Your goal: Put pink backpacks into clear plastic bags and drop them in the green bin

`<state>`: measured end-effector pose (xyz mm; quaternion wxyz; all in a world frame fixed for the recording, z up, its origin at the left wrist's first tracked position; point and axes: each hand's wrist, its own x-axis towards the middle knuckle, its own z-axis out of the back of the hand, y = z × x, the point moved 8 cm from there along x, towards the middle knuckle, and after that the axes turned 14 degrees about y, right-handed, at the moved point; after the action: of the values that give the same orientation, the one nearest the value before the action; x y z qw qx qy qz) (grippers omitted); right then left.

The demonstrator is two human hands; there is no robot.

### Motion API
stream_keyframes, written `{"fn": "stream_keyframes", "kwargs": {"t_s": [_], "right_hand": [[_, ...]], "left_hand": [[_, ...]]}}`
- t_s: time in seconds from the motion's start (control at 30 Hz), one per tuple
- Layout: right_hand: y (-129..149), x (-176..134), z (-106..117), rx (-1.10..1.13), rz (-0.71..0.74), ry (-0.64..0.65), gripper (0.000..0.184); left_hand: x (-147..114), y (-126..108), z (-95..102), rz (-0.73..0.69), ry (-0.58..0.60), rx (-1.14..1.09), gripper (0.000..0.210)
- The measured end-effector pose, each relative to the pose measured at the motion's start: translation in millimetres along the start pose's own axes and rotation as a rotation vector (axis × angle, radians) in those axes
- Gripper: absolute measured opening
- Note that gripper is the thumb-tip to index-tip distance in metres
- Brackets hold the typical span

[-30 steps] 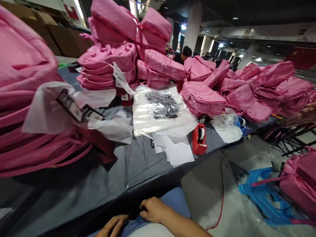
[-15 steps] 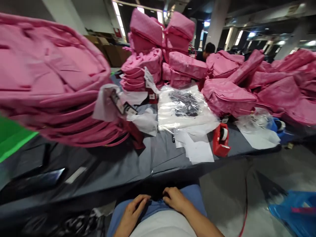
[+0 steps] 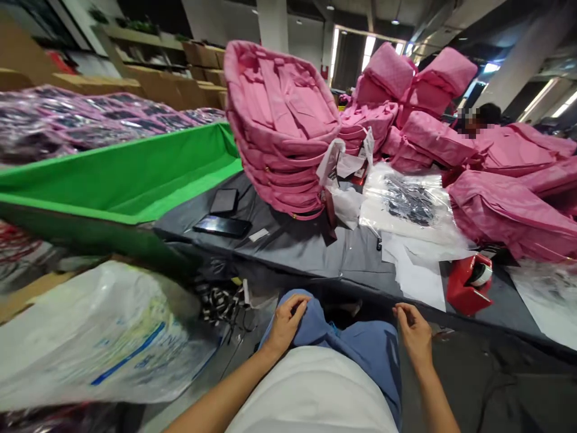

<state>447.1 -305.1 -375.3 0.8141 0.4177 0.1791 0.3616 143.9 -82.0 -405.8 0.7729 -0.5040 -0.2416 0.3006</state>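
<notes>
My left hand (image 3: 287, 319) rests on the left thigh of my blue trousers (image 3: 360, 337), its fingers loosely bent and the thumb apart, holding nothing. Beside the right thigh, close to the table edge, my right hand (image 3: 413, 332) is open with slightly curled fingers; nothing shows in it. On the dark-covered table (image 3: 297, 252) in front of me stands a stack of pink backpacks (image 3: 283, 132) with tags and white paper hanging off it. Clear plastic bags (image 3: 410, 201) lie to its right, above white sheets (image 3: 419, 273). A red tape dispenser (image 3: 469, 284) sits near the front edge.
More pink backpacks (image 3: 518, 204) pile up at the right and back. A phone (image 3: 222, 226) lies left of the stack, near a green fabric bin (image 3: 135, 174). A large white plastic bag (image 3: 112, 337) is at lower left. Behind the table a person (image 3: 489, 114) is partly visible.
My view has swung left, bringing in the green bin and white bag. My hands have moved apart: the left onto the thigh, the right out to the side.
</notes>
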Motion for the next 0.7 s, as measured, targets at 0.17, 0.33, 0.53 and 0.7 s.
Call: {"fn": "stream_keyframes", "kwargs": {"t_s": [0.17, 0.33, 0.53, 0.7], "right_hand": [[7.6, -15.7, -38.3, -0.218, 0.104, 0.117, 0.059], [1.4, -32.5, -56.9, -0.331, 0.133, 0.194, 0.062], [5.8, -27.2, -70.3, -0.584, 0.294, 0.259, 0.040], [7.4, -12.0, -83.1, -0.645, 0.305, 0.220, 0.069]], "left_hand": [[-5.3, 15.5, 8.9, -0.019, -0.046, 0.090, 0.031], [-8.5, 22.7, 25.5, -0.050, 0.062, 0.153, 0.038], [-22.5, 15.8, 31.5, -0.093, 0.147, 0.242, 0.024], [-19.7, 22.3, 17.0, -0.069, 0.104, 0.322, 0.014]]}}
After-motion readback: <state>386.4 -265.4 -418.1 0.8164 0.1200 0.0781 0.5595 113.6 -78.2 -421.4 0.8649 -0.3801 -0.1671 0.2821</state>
